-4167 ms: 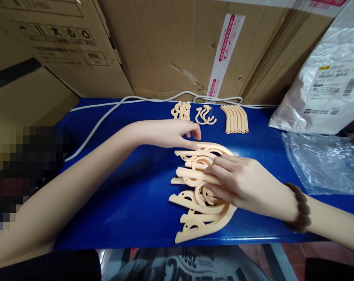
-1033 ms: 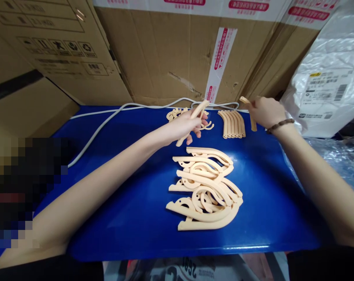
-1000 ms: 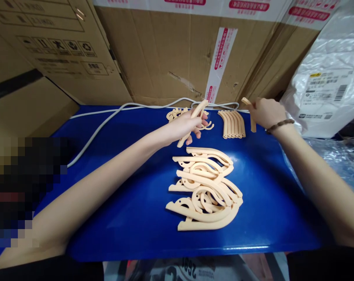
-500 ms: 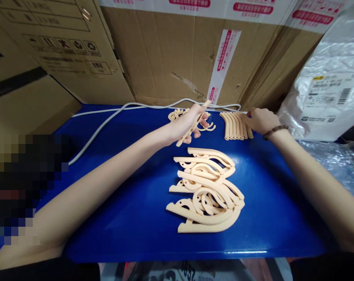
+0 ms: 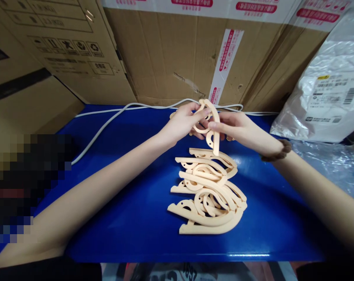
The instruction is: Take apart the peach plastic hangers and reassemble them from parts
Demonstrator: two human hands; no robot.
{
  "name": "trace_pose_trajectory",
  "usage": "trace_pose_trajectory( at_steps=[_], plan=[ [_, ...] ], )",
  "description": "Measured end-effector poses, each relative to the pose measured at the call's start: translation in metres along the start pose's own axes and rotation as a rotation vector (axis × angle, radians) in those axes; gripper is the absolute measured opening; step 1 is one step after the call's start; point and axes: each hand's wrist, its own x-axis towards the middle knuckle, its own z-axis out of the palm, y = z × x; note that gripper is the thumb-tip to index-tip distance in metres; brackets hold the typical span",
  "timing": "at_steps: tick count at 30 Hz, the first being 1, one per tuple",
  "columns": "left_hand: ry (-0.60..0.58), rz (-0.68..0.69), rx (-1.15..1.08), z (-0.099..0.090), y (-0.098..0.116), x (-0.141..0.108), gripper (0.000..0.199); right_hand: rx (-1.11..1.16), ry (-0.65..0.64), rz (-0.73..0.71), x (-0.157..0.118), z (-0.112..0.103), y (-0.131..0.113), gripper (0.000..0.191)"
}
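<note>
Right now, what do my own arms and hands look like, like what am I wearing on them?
Your left hand and right hand are both gloveless. A bunched brown band circles your right wrist; none shows on the left. Your forearms are uncovered, with black sleeves at the bottom edge of the view.

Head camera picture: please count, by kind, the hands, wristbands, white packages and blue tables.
Hands: 2, left hand and right hand, holding cream parts
Brown wristband: 1
White package: 1
Blue table: 1
Total: 5
Piled parts: overlapping, so not counted
</note>
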Motion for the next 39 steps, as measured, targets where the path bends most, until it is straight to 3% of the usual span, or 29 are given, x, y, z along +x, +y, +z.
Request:
trace_pose_trajectory(
  at_steps=[3,6,9,12,15,18,20,22,24,26,29,33,39],
  plan=[
    [-0.019,0.004,0.047,0.005,0.003,-0.002,0.018,0.189,0.041,-0.014,-0.005,0.005,-0.004,0.037],
    [0.034,0.079,0.084,0.001,0.007,0.001,0.024,0.192,0.158,0.007,-0.005,-0.006,0.0,0.037],
    [0.064,0.217,0.179,-0.009,0.007,0.007,0.031,-0.018,0.349,-0.115,-0.004,-0.02,0.006,0.032],
    [0.033,0.371,0.358,-0.017,0.003,0.009,0.036,-0.477,0.463,-0.299,-0.004,-0.03,0.01,0.033],
    [0.065,0.585,0.579,-0.019,-0.004,0.005,0.036,-0.744,0.36,-0.341,-0.007,-0.033,0.01,0.035],
    [0.174,0.712,0.711,-0.016,-0.011,0.004,0.032,-0.386,0.205,-0.241,-0.008,-0.034,0.008,0.035],
    [0.218,0.673,0.729,-0.011,-0.015,0.01,0.032,-0.023,0.187,-0.155,-0.006,-0.036,0.008,0.03],
    [0.188,0.471,0.713,-0.005,-0.017,0.023,0.032,0.217,0.228,-0.095,-0.003,-0.04,0.01,0.024],
    [0.077,0.177,0.687,0.001,-0.019,0.039,0.029,0.288,0.278,-0.059,0.0,-0.043,0.012,0.02],
    [-0.01,0.04,0.696,0.008,-0.022,0.054,0.025,0.298,0.312,-0.029,0.002,-0.045,0.014,0.02],
    [-0.028,0.047,0.758,0.015,-0.026,0.068,0.027,0.288,0.344,0.003,0.004,-0.044,0.016,0.02],
    [0.052,0.124,0.902,0.019,-0.029,0.075,0.036,0.3,0.37,-0.014,0.004,-0.039,0.019,0.021],
    [0.123,0.192,1.006,0.014,-0.03,0.083,0.028,0.335,0.446,-0.045,0.007,-0.034,0.018,0.024]
  ],
)
